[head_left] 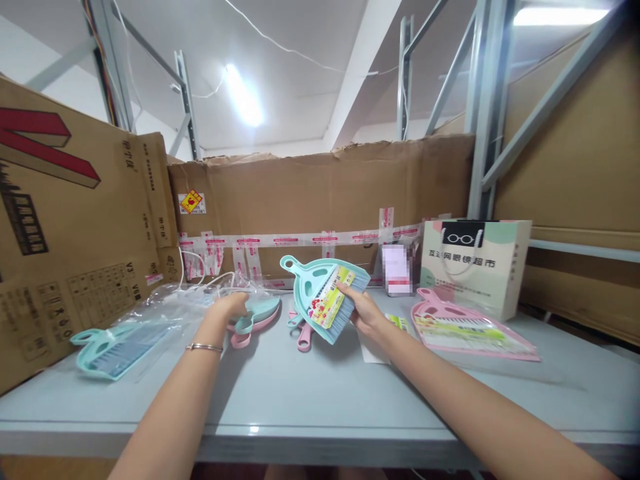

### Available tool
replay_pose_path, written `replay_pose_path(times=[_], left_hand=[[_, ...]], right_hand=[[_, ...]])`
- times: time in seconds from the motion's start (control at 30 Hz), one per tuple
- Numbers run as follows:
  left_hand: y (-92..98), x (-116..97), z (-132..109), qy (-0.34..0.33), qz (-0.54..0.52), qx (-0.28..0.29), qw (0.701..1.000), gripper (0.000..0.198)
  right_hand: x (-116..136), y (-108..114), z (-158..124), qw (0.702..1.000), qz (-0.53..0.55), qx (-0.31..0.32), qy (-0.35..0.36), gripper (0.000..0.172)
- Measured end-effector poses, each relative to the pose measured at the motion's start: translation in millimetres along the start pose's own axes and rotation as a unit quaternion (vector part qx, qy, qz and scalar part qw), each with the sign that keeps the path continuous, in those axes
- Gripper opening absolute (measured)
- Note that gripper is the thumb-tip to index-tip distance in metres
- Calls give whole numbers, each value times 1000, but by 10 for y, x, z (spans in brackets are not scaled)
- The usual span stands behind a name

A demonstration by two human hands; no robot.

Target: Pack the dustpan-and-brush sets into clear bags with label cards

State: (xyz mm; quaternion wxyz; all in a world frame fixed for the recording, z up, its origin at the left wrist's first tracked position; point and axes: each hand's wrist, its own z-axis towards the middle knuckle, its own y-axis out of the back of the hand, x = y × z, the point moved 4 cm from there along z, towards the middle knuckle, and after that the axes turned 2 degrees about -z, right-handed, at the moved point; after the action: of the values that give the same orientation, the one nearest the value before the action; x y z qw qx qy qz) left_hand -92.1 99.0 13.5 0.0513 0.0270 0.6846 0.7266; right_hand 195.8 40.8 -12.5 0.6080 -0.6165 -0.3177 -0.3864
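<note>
My right hand (pixel 367 312) is closed on a mint-green dustpan (pixel 305 283) with a blue-bristled brush (pixel 343 320) set in it. A yellow printed label (pixel 331 297) lies across the brush, my thumb on it. This set is tilted above the table. My left hand (pixel 231 305) is at the clear plastic bags (pixel 255 290), beside a stack of mint dustpans (pixel 263 308) and pink dustpans (pixel 260 327); its fingers are mostly hidden. Pink and mint brush handles (pixel 304 337) lie under the raised set.
A bagged mint set (pixel 113 350) lies at left, a bagged pink set (pixel 465 327) at right. A paper bag (pixel 475 267) and a phone (pixel 399 270) stand at the back. Large cartons (pixel 320 193) and grey rack posts (pixel 487 113) surround the grey tabletop (pixel 320 400).
</note>
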Motion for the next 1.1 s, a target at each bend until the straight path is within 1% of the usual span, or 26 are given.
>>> replay_pose_path(times=[0.07,0.1,0.13,0.2,0.27,0.33,0.4,0.43,0.47,0.5,0.53,0.57,0.6,0.63,0.7,0.73,0.77,0.83,0.9,0.93,1.0,1.03,1.1], left_hand=[[4,-21,-9,17,11,-4,1000,16],[20,-29,-31,27,15,-13,999,13],[51,-39,-63,32,18,-30,999,14],[144,-60,-151,32,21,-72,997,22],[256,-78,-254,11,13,-110,994,29],[337,-52,-351,10,2,-108,994,30],[384,37,-432,64,7,-90,994,26],[408,79,-466,97,17,-96,990,25],[438,98,-493,120,27,-121,985,25],[467,79,-509,124,32,-160,979,26],[483,19,-513,111,29,-201,973,27],[483,-76,-505,85,21,-237,967,27],[455,-193,-483,58,6,-255,965,27],[405,-318,-449,37,-12,-255,966,30],[271,-550,-367,13,-11,-239,971,43],[203,-630,-325,11,-1,-232,973,46],[143,-678,-287,8,9,-229,973,45],[54,-661,-223,11,1,-227,974,33],[21,-545,-184,18,-47,-231,972,18],[26,-482,-177,20,-73,-236,969,13],[69,-405,-187,21,-106,-249,962,14],[102,-409,-204,18,-107,-259,960,17],[170,-517,-259,-12,-86,-287,954,23]], right_hand=[[6,4,5,1000,6,-5,-3,19],[11,7,10,1000,9,-7,-3,19],[15,13,17,1000,9,-10,-4,18],[27,28,30,1000,5,-15,-4,17],[44,41,38,1000,5,-17,-4,16],[66,44,37,1000,12,-13,-3,15],[84,39,30,1000,17,-9,-1,16],[88,36,26,1000,15,-10,0,16],[87,34,22,1000,10,-11,-1,17],[81,30,20,1000,5,-12,-2,18],[71,26,19,1000,0,-12,-4,19],[57,20,19,1000,-7,-8,-7,21],[41,13,21,1000,-12,-1,-11,21],[24,6,23,1000,-18,8,-14,22],[-3,0,30,999,-26,24,-16,22],[-12,2,34,999,-31,28,-15,22],[-18,8,38,999,-35,29,-16,22],[-21,19,42,999,-43,25,-18,22],[-15,20,36,998,-45,23,-22,22],[-10,17,31,998,-46,23,-23,21],[-4,12,19,998,-57,20,-27,19],[-6,12,15,997,-65,17,-29,19],[-25,14,16,996,-74,18,-38,21]])
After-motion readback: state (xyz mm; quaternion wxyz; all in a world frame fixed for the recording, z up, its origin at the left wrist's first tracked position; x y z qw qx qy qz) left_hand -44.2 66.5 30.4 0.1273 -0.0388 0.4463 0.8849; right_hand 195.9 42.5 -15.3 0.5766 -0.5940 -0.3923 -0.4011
